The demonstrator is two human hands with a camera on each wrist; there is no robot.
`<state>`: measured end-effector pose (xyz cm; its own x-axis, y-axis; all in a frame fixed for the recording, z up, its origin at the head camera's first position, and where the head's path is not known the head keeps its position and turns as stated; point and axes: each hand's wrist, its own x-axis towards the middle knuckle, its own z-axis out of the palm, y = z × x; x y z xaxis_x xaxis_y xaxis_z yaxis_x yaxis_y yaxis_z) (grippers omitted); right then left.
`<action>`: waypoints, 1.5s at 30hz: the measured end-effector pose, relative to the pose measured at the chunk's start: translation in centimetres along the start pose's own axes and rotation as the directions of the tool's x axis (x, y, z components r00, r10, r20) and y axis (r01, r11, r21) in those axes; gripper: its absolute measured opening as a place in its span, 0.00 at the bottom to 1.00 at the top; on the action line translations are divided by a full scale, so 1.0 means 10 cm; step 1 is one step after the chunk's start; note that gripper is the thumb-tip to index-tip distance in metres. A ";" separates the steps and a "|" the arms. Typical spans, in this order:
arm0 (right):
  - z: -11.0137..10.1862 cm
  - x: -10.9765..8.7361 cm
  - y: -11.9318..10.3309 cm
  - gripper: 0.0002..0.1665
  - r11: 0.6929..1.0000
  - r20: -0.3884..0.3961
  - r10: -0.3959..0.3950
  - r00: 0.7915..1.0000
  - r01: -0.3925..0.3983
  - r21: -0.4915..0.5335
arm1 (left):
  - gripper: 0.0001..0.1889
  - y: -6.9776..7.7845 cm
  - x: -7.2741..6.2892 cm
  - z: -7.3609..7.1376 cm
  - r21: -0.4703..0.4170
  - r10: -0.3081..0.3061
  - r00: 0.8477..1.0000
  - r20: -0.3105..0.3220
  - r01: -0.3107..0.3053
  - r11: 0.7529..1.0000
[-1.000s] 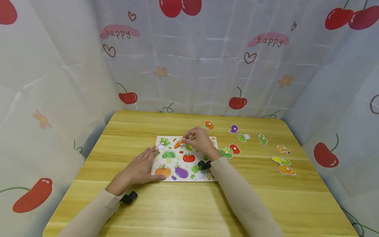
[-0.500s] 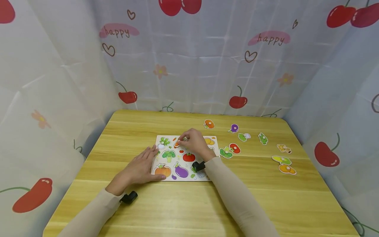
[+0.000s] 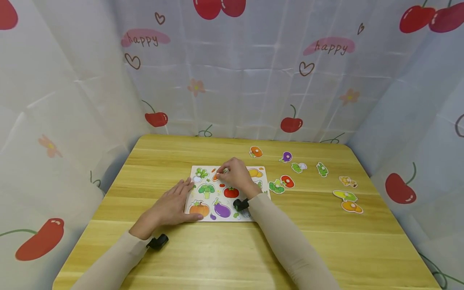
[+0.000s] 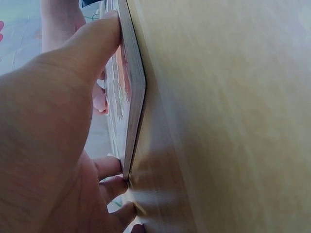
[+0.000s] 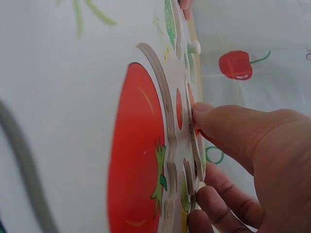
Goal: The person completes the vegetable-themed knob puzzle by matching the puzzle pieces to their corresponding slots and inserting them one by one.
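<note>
At the centre of the wooden tabletop (image 3: 203, 257), taking 12 o'clock as toward the cherry-printed curtain (image 3: 232, 92), I can see a white vegetable puzzle board (image 3: 193, 196) lying flat. The person's left hand (image 3: 172, 203) rests on it at 9 o'clock, fingers relaxed at the edge and thumb over the near corner around 8, grasping nothing. The right hand (image 3: 235, 175) reaches across the board, thumb and fingertips pinching an orange carrot piece (image 3: 215, 177) at the board's 11 o'clock; I can't tell from here whether it lies fully down in its recess. Close to the board's middle I spot a tomato picture (image 3: 231, 193). Off the board, loose pieces are scattered: an orange pumpkin (image 3: 255, 152) at 1 o'clock, a purple eggplant (image 3: 286, 157) at 2, a broccoli piece (image 3: 276, 187) beside a tomato piece (image 3: 287, 181) at 3, and a corn piece (image 3: 345, 196) farther out, also around 3
</note>
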<state>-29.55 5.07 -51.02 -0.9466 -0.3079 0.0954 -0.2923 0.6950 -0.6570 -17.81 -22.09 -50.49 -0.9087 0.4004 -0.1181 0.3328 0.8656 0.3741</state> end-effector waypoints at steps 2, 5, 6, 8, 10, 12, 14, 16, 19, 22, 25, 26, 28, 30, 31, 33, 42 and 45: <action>0.01 0.00 0.00 0.05 1.000 0.000 0.009 1.000 -0.009 0.008 | 0.69 0.00 0.00 0.00 0.001 0.001 1.000 0.000 -0.001 1.000; 0.02 -0.01 0.01 0.06 0.999 -0.005 0.016 1.000 -0.015 0.028 | 0.69 0.00 0.00 0.01 0.011 0.004 1.000 0.000 -0.004 1.000; 0.03 -0.02 0.02 0.06 0.999 -0.006 0.013 1.000 -0.013 0.033 | 0.69 0.00 0.00 0.01 0.015 0.005 1.000 0.000 -0.005 1.000; 0.03 -0.02 0.03 0.06 0.999 -0.008 0.007 1.000 -0.007 0.039 | 0.69 -0.01 0.01 0.02 0.024 0.007 1.000 -0.002 -0.007 1.000; 0.02 -0.03 0.03 0.07 0.999 -0.008 -0.005 1.000 0.005 0.041 | 0.69 -0.01 0.01 0.02 0.024 0.006 1.000 -0.004 -0.006 1.000; 0.02 -0.03 0.04 0.07 0.999 -0.006 -0.016 1.000 0.016 0.040 | 0.69 -0.01 0.01 0.02 0.024 0.005 1.000 -0.005 -0.004 1.000; 0.02 -0.03 0.04 0.07 0.999 -0.003 -0.025 1.000 0.025 0.042 | 0.69 -0.01 0.01 0.02 0.023 0.002 1.000 -0.004 -0.002 1.000; 0.02 -0.04 0.04 0.07 0.998 0.003 -0.024 1.000 0.024 0.053 | 0.69 -0.01 0.01 0.01 0.022 0.000 1.000 -0.003 0.000 1.000; 0.02 -0.04 0.05 0.06 0.998 0.009 -0.022 1.000 0.021 0.066 | 0.69 -0.01 0.01 0.00 0.021 0.000 1.000 -0.003 0.000 1.000; 0.02 -0.03 0.05 0.05 0.998 0.013 -0.021 1.000 0.020 0.063 | 0.70 -0.01 0.00 0.00 0.017 0.001 1.000 -0.004 -0.001 1.000; 0.02 -0.03 0.04 0.05 0.998 0.013 -0.023 1.000 0.022 0.057 | 0.70 -0.01 0.01 0.00 0.019 0.000 1.000 -0.004 0.000 1.000; 0.02 -0.03 0.04 0.05 0.998 0.013 -0.025 1.000 0.024 0.054 | 0.70 -0.01 0.01 0.01 0.020 0.000 1.000 -0.004 0.000 1.000; 0.02 -0.04 0.04 0.05 0.998 0.013 -0.024 1.000 0.023 0.054 | 0.70 -0.01 0.01 0.01 0.022 -0.001 1.000 -0.004 0.001 1.000; 0.02 -0.04 0.05 0.06 0.998 0.014 -0.027 1.000 0.027 0.050 | 0.70 -0.02 0.01 0.02 0.024 -0.002 1.000 -0.005 0.002 1.000; 0.03 -0.03 0.05 0.06 0.998 0.014 -0.027 1.000 0.026 0.049 | 0.70 -0.02 0.02 0.02 0.023 -0.002 1.000 -0.005 0.002 1.000; 0.03 -0.03 0.05 0.06 0.999 0.016 -0.024 1.000 0.023 0.047 | 0.70 -0.02 0.02 0.02 0.022 -0.003 1.000 -0.004 0.003 1.000; 0.03 -0.03 0.07 0.06 0.999 0.020 -0.026 0.999 0.025 0.040 | 0.70 -0.01 0.02 0.01 0.027 -0.004 1.000 0.003 0.004 1.000; 0.02 -0.04 0.07 0.06 0.999 0.024 -0.030 0.999 0.029 0.034 | 0.70 0.00 0.02 0.01 0.026 -0.003 1.000 0.005 0.003 1.000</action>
<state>-29.40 5.55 -51.68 -0.9340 -0.3439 0.0969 -0.3147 0.6632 -0.6791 -17.94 -22.00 -50.58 -0.9085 0.3991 -0.1235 0.3365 0.8742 0.3501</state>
